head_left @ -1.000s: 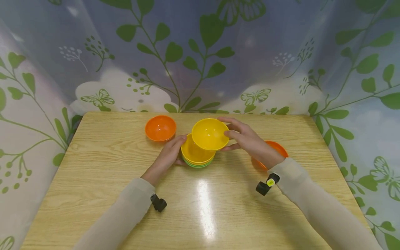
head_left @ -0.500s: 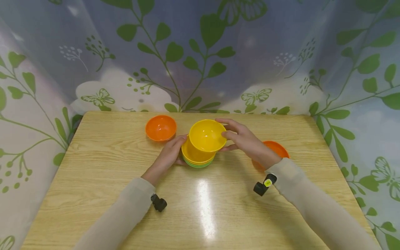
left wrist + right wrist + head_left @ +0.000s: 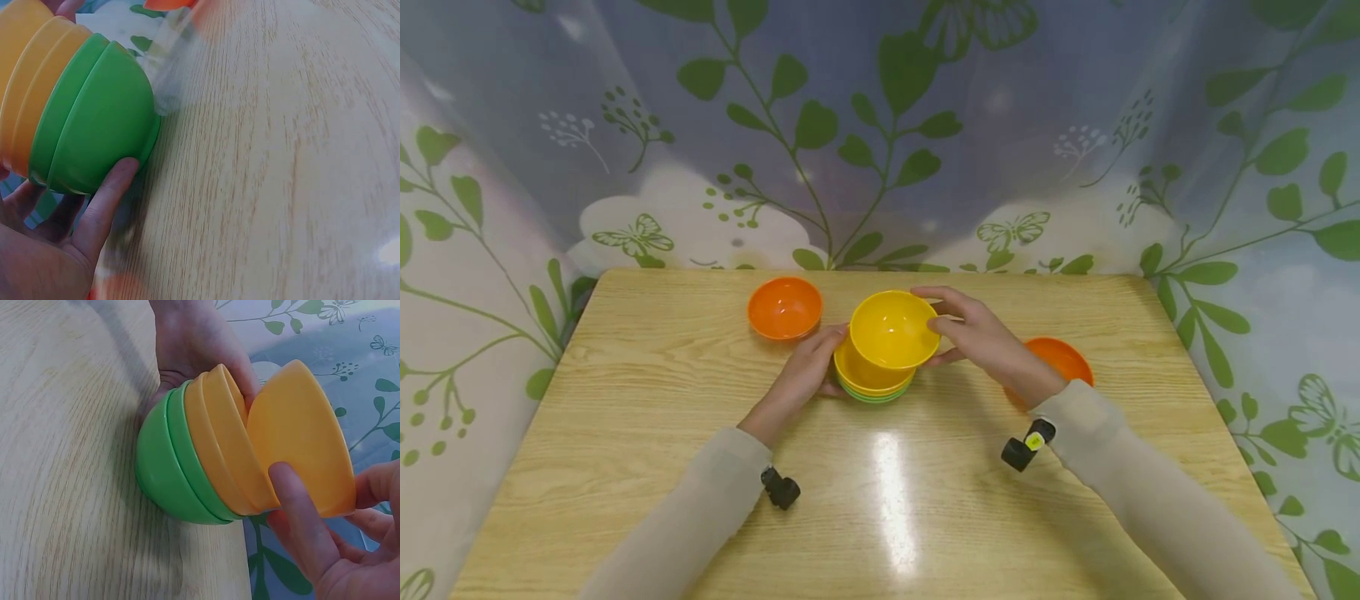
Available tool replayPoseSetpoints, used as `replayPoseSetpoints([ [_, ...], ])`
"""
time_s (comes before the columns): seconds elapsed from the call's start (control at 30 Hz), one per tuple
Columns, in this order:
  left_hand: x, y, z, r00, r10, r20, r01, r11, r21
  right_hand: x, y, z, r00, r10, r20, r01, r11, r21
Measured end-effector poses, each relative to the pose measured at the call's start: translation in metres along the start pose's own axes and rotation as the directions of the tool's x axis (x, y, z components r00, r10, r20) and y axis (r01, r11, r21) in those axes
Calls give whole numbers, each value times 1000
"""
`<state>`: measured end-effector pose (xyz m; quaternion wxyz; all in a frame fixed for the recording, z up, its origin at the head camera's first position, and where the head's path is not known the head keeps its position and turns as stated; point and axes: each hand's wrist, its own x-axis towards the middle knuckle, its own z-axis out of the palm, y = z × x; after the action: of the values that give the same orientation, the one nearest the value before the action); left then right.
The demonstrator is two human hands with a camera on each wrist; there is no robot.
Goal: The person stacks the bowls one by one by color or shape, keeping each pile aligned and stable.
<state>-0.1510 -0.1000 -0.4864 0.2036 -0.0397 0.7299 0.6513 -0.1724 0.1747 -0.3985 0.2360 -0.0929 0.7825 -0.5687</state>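
right hand (image 3: 972, 335) clamped on rim of a round, glossy yellow bowl (image 3: 891, 329), fingers and thumb pinching; bowl held just above a nested stack of yellow and green bowls (image 3: 872, 382), towards wood-grained table's (image 3: 700, 358) far edge. left hand (image 3: 805, 365) curled round stack's left side.

Room over near table (image 3: 827, 508), seemingly little between yellow bowls (image 3: 895, 329).

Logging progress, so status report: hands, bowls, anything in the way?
Left hand holds green-and-yellow bowl stack. Right hand grips yellow bowl over it. Nothing visibly between.
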Motion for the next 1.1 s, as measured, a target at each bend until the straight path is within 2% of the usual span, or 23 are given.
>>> replayPoseSetpoints([
  [0.37,2,-2,0,1000,13,-3,-13,999,-33,3,3,6,1000,8,-8,-8,1000,-22],
  [0.63,1,-1,1,1000,-12,-13,12,998,-56,3,5,14,1000,19,1,-19,999,-39],
  [0.87,1,-2,1,1000,-5,-11,4,998,-67,5,7,19,1000,6,-7,-7,997,-80],
  [1.1,1,-3,-1,1000,-1,-17,0,998,-58,5,9,22,999,26,-27,-29,992,-124],
])
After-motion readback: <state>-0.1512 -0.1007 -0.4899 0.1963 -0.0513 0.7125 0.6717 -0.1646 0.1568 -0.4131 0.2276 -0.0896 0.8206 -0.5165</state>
